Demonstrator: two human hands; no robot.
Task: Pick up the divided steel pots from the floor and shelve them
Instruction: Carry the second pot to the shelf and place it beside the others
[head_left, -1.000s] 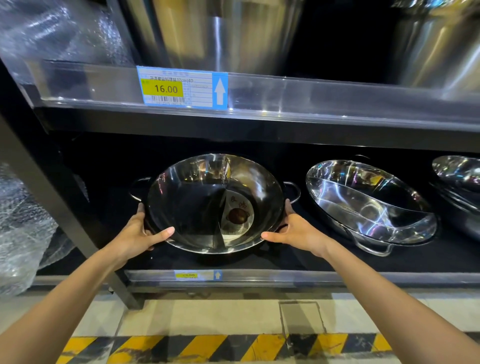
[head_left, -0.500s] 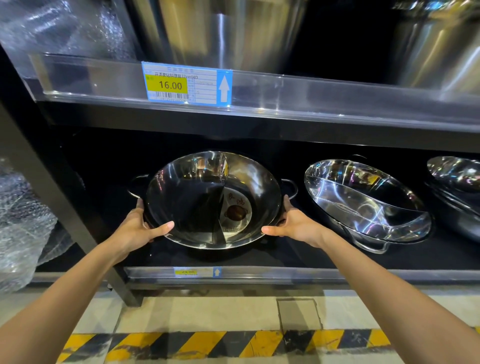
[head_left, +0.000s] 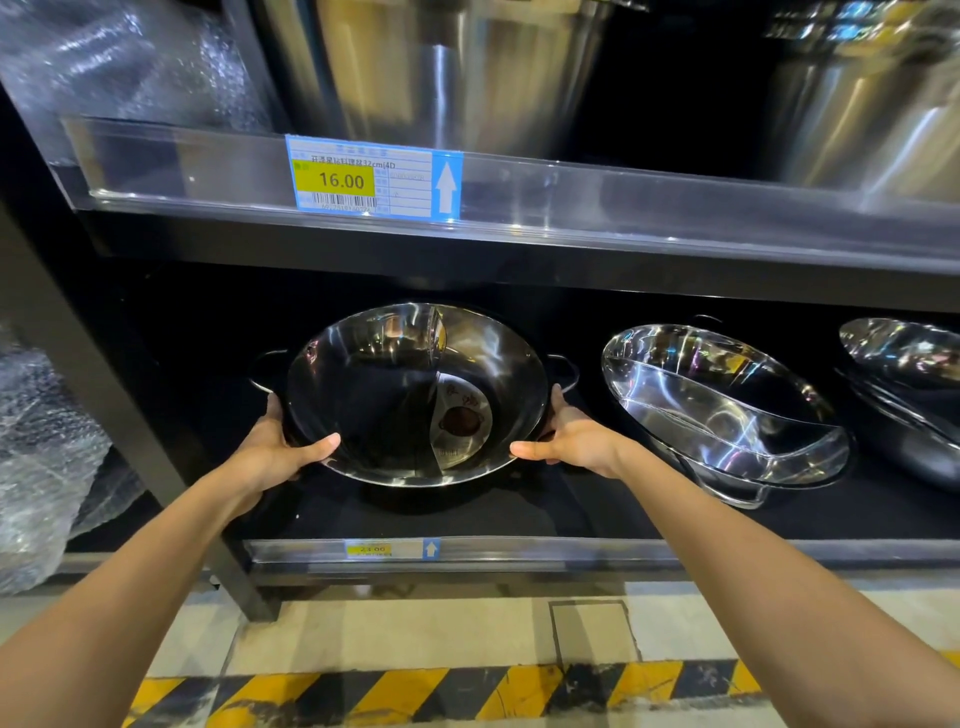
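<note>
We've pushed the divided pot (head_left: 415, 395) a touch farther into the lower shelf (head_left: 467, 519), tilted toward us, left hand (head_left: 275, 452) and right hand (head_left: 571, 436) clamping its rim (thumbs on the near edge); a second pot (head_left: 727, 405) leans just right.

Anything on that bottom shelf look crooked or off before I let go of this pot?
The neighbouring divided pot to the right sits tilted, its rim tipped toward the aisle rather than level. The held pot, gripped by the left hand and right hand, also leans forward. A paper label lies inside it. No damage is visible.
</note>
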